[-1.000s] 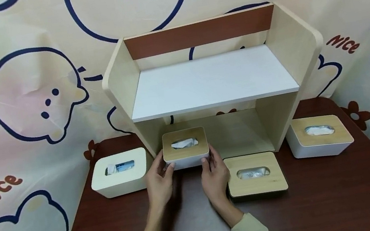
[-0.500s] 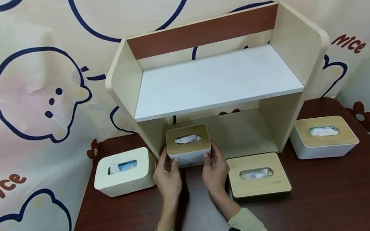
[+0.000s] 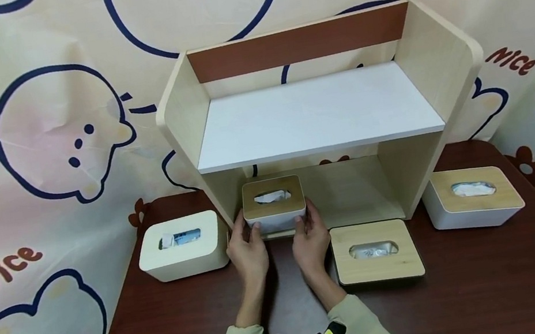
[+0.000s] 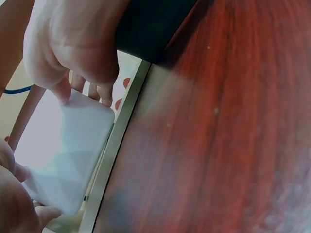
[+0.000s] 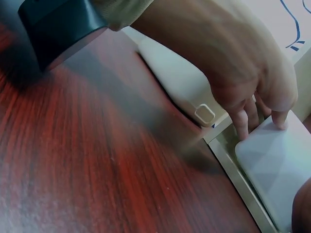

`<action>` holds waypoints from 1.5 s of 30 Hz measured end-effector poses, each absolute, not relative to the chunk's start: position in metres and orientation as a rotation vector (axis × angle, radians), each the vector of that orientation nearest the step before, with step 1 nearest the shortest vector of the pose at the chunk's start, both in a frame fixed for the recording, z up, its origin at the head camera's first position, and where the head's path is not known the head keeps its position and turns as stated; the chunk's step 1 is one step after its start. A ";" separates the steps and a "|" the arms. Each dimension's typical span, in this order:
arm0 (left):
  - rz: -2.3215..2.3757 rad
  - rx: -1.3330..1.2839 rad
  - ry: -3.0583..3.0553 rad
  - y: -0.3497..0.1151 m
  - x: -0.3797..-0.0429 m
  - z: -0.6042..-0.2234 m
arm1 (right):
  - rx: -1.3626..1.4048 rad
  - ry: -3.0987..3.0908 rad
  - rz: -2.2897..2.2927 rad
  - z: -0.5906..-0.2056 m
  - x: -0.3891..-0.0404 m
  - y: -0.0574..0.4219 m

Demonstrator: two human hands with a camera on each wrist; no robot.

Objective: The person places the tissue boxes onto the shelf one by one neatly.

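A small white tissue box with a wooden lid [image 3: 274, 207] sits at the left part of the lower level of a shelf unit [image 3: 317, 115], just behind its front edge. My left hand [image 3: 250, 256] grips the box's left side, thumb on the white front. On the other side my right hand [image 3: 312, 244] holds it the same way, thumb at the front corner. In the left wrist view, the right hand [image 4: 80, 41] has its fingertips along the box's side. The right wrist view shows the left hand [image 5: 252, 73] at the opposite end of the white box [image 5: 277, 160].
A white tissue box [image 3: 182, 244] stands left of the shelf unit. A dark-sided box with a wooden lid [image 3: 378, 263] is in front of its right half. Another white, wooden-lidded box [image 3: 474, 198] is at the right. All stand on the dark wood table [image 3: 475, 286].
Both hands have pushed the small tissue box a little farther back onto the lower shelf level. The head view has shifted slightly left, so the scene sits more to the right.
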State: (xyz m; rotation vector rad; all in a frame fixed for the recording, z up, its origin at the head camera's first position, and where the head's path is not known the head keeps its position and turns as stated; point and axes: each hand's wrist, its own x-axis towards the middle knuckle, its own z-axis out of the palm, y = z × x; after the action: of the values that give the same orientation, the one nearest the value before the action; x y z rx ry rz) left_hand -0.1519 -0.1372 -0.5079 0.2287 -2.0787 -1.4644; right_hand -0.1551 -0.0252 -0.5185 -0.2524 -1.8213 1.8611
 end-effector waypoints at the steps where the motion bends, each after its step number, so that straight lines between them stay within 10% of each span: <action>1: -1.462 0.231 -2.081 -0.137 -0.152 -0.509 | -0.258 -1.836 1.847 -0.518 -0.155 -0.025; 24: -1.510 0.212 -2.174 -0.136 -0.142 -0.506 | -0.202 -1.921 1.902 -0.512 -0.145 -0.018; 45: -1.466 0.020 -2.312 -0.128 -0.078 -0.480 | 0.006 -2.131 2.044 -0.478 -0.053 0.019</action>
State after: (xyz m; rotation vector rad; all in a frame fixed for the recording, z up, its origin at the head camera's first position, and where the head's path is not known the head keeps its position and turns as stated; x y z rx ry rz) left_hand -0.0780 -0.1275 -0.4798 0.0196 -2.3119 -1.4656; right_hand -0.0533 0.0187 -0.4778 0.0063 -2.1306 2.0438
